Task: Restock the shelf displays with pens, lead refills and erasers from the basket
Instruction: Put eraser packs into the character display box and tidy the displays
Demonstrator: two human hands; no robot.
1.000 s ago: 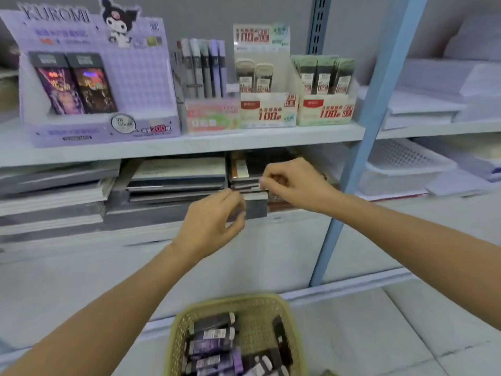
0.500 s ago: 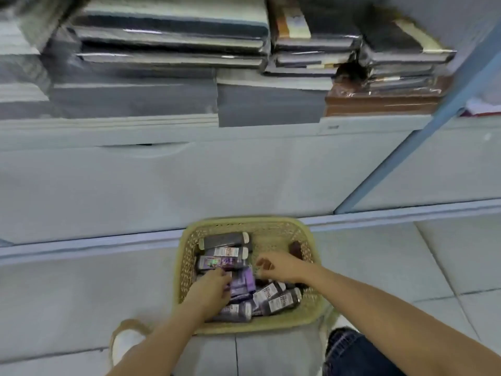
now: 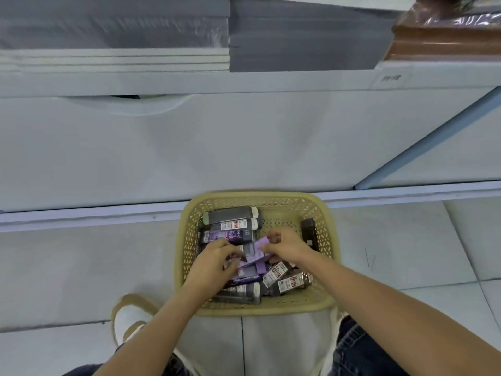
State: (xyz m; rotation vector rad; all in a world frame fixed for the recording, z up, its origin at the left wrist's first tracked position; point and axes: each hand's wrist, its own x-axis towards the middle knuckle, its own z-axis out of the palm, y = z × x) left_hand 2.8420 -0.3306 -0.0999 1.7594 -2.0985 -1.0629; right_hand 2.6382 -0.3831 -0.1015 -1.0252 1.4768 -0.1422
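A yellow plastic basket [image 3: 324, 232] stands on the tiled floor against the base of the shelf unit. It holds several dark and purple stationery packs, among them a grey pack [image 3: 230, 214] at the far side and a black one [image 3: 309, 231] on the right. Both hands are down in the basket. My left hand [image 3: 215, 260] curls its fingers around the near end of a light purple pack [image 3: 254, 253]. My right hand [image 3: 286, 246] pinches the far end of that same pack. The packs under the hands are partly hidden.
The white shelf base panel [image 3: 244, 147] rises right behind the basket, with a blue upright post [image 3: 433, 137] at the right. Stacks of grey paper pads [image 3: 306, 42] and a brown wrapped pack [image 3: 444, 39] lie on the shelf above. My shoes [image 3: 130, 318] flank the basket.
The view dropped from the upper shelf displays down to the basket on the floor. Both hands came down from the shelf edge into the basket and took hold of a light purple pack.
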